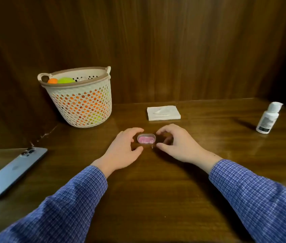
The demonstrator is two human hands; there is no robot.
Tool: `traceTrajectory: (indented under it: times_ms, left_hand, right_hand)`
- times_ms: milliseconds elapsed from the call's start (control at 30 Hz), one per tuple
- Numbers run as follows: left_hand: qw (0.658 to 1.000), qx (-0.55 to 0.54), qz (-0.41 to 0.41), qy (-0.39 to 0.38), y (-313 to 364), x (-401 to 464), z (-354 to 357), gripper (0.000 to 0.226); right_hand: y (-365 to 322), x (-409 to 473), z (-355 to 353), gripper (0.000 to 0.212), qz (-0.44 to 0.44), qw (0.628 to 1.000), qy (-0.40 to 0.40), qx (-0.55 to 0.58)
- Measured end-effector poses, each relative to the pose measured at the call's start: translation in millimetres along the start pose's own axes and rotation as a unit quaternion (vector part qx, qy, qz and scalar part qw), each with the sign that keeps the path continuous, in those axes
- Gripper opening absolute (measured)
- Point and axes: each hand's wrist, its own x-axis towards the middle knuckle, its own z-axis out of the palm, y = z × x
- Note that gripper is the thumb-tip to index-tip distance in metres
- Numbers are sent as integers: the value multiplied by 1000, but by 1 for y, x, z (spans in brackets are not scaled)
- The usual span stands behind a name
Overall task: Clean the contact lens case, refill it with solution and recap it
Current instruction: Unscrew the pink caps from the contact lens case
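Note:
A small oval contact lens case, pink under a clear lid, lies flat on the wooden table in the middle of the view. My left hand cups its left side, index fingertip at the case's upper left edge and thumb just below it. My right hand curves around the right side, with index finger and thumb close to the case but a small gap showing. Neither hand grips it. A white solution bottle with its cap on stands far right. A folded white tissue lies behind the case.
A perforated cream basket holding orange and green balls stands at the back left. A blue-grey phone lies face down at the left edge. A dark wood panel wall closes off the back of the table.

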Motion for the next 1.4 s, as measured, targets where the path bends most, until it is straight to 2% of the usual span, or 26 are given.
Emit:
traceTrajectory:
  times_ms: [267,500,633,867,1067,1400]
  left_hand:
    - [998,-5,60,-15,16,13,9,32]
    - [993,-38,103,-49,38,5,25,35]
    - [991,-56,111,-53,39,2,27,34]
    - [986,-107,105,-68,38,1,24,31]
    - [976,-187,71,-90,39,5,17,16]
    - [965,-240,43,-95,42,5,19,12]
  right_hand:
    - [11,11,3,18,-55,997,-17,-56]
    - [20,-19,-39,25,-95,984,-87,-121]
    - [18,-27,-40,32,-137,977,-87,-138]
    - [16,-28,-38,32,-158,977,-78,-121]
    - [15,-28,-35,23,-150,986,-37,-69]
    - [5,-29,-33,27,-174,978,-16,-112]
